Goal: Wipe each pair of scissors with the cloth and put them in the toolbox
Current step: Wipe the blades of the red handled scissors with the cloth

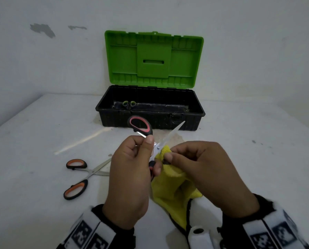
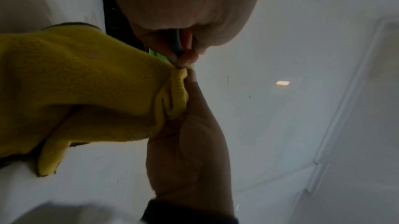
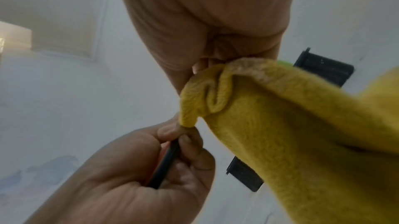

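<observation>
The toolbox [image 1: 150, 112] sits at twelve o'clock on the white worktop [image 1: 33, 132], right up against the wall, its green lid [image 1: 153, 58] standing upright and wide open. Down in the black tray, toward the left end, two green-lined loops [image 1: 129, 104] poke up; what they belong to is too dark to tell. The rest of the tray floor shows bare and scuffed.

In the middle, both hands are busy. The left hand [image 1: 130, 175] has its fingers clamped on the pink-handled scissors [image 1: 141, 126], blades splayed, one pink loop raised toward eleven o'clock and a bright blade tip pointing to one o'clock, just short of the toolbox front wall. The right hand [image 1: 205, 169] pinches the yellow cloth [image 1: 173, 186] near the scissors' pivot; the cloth hangs down toward six o'clock.

At nine o'clock, the orange-handled scissors [image 1: 78, 177] lie flat and open on the worktop, just beside the left hand. Open worktop stretches left and right of the toolbox, and the worktop's far edge meets the wall.
</observation>
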Available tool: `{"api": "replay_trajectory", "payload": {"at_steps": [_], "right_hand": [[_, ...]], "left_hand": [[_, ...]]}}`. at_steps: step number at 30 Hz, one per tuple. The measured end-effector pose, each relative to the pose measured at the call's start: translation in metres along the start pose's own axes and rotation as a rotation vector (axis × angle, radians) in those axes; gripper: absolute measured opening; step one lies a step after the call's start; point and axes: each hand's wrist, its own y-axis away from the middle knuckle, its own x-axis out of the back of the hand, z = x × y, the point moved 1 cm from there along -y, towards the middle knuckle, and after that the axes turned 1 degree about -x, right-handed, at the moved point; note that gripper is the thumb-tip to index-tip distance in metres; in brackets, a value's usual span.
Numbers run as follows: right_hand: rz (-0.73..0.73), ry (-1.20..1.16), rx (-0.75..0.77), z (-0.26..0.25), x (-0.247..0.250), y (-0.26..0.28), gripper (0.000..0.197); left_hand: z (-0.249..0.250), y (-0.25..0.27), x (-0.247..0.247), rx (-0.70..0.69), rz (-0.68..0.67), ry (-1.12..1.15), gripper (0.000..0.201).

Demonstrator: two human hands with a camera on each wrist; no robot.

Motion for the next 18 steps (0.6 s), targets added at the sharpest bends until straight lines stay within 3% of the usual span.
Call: {"api": "replay_trajectory", "payload": {"at_steps": [4,11,18], "right_hand": [[-0.059,-0.029,-0.012,-0.004,-0.008,-0.004,0.019],[-0.133,-0.019,-0.122,0.002,0.008,0.004,0.012],[-0.138,-0.061,-0.113,-0.004,0.007,0.002,0.014]], "left_hand": [[0.001,0.002,0.001,-0.038,-0.005,-0.044,0.023],[0.008,-0.009,0.015,-0.048,0.097,0.011,0.021],[0.01,-0.01,0.014,-0.084,0.051,-0.036,0.019]]}}
